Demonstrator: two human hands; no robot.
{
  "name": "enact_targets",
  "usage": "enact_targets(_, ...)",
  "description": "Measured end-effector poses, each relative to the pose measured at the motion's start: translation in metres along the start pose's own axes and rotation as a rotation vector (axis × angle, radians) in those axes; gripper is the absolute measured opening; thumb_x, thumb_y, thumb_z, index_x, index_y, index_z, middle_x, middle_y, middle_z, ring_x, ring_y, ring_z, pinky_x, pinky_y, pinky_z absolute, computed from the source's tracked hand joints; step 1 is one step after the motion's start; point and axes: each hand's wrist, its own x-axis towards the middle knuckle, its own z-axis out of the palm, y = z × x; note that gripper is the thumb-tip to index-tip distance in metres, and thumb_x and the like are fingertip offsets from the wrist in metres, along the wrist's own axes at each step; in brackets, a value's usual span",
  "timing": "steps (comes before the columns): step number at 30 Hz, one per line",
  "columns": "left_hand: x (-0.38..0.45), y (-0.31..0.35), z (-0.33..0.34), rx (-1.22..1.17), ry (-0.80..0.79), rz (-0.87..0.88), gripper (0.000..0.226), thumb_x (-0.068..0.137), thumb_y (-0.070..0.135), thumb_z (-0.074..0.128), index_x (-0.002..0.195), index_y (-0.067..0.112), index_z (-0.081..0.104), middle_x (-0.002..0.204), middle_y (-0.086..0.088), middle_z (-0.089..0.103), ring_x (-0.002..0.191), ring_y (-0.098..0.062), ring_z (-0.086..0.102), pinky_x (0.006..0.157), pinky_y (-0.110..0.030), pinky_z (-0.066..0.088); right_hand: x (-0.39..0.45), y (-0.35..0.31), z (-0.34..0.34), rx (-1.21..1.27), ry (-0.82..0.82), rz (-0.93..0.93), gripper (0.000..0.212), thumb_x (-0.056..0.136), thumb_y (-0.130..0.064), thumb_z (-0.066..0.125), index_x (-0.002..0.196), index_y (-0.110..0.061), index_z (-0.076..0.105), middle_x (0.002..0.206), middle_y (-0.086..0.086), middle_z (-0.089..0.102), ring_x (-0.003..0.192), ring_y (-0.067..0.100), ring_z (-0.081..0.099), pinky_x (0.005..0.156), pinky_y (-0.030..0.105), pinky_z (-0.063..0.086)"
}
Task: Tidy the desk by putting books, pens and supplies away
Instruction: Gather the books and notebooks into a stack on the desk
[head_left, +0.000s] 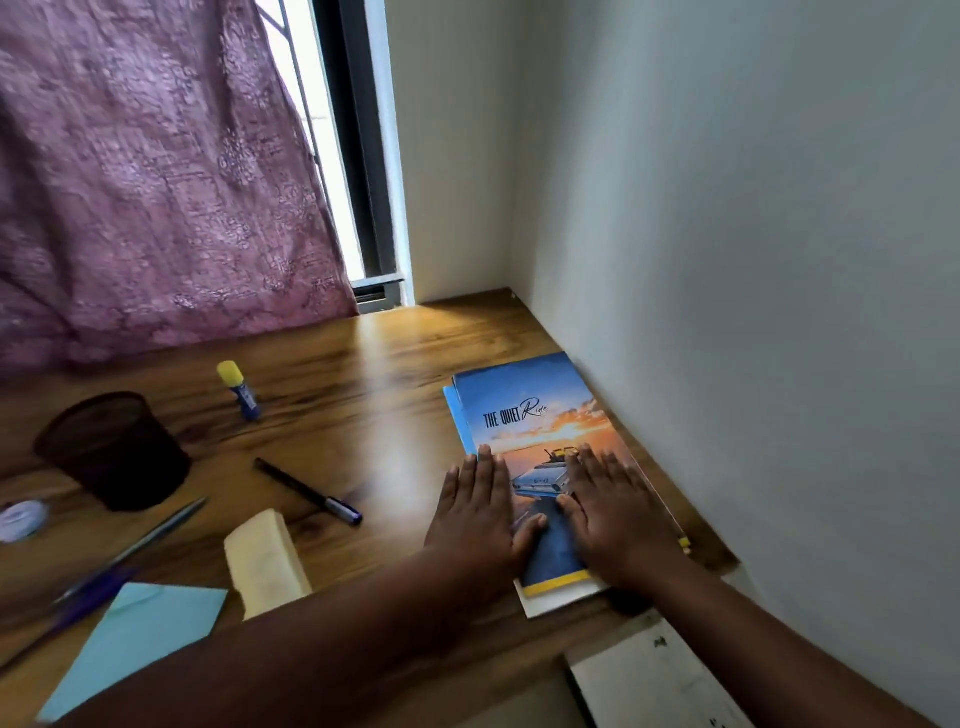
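Observation:
A small stack of books lies by the right wall on the wooden desk (363, 374). The top book (535, 410) has a blue and orange cover with a car. Both my hands lie flat on it with straight fingers: my left hand (480, 512) on its left edge, my right hand (610, 512) on its right half. A black pen (306, 491) lies left of the books. Further left stand a dark mesh pen cup (117, 449) and a glue stick (241, 389) with a yellow cap. Two more pens (124, 561) lie near the front left.
A cream eraser-like block (265, 564) and a light blue paper (130, 654) lie at the front left. A round white object (21, 519) sits at the left edge. A purple curtain (156, 182) hangs behind the desk. A white object (654, 680) sits below the desk's front edge.

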Motion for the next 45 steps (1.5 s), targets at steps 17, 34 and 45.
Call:
enact_targets(17,-0.126,-0.194,-0.115,-0.062,0.382,-0.044,0.122,0.064,0.083,-0.009,0.151,-0.001,0.007,0.159,-0.020,0.003,0.148,-0.032,0.000,0.117,-0.043,-0.008,0.020,-0.264,-0.074,-0.008,0.135,-0.308,0.090,0.077,-0.061,-0.001,0.149,-0.011,0.020,0.157,0.008,0.020,0.146,0.024,0.013,0.117,0.033,0.011)
enact_targets(34,-0.423,-0.629,-0.177,0.155,0.486,-0.583,0.097,0.083,0.066,0.011,0.144,-0.006,0.032,0.151,-0.026,0.031,0.143,-0.038,0.025,0.116,-0.047,0.008,0.019,-0.794,-0.038,0.079,0.156,-0.786,0.075,0.083,-0.047,0.017,0.145,-0.007,0.031,0.153,0.012,0.030,0.143,0.026,0.025,0.116,0.035,0.016)
enact_targets(45,-0.491,-0.774,-0.141,0.110,0.197,-1.017,0.068,0.100,0.050,0.023,0.152,0.010,0.010,0.160,-0.017,0.005,0.148,-0.033,0.004,0.118,-0.047,0.001,0.023,-0.957,0.069,-0.059,-0.078,-1.153,0.097,0.077,-0.081,0.010,0.150,-0.018,0.017,0.158,0.011,0.015,0.146,0.028,0.011,0.116,0.039,0.010)
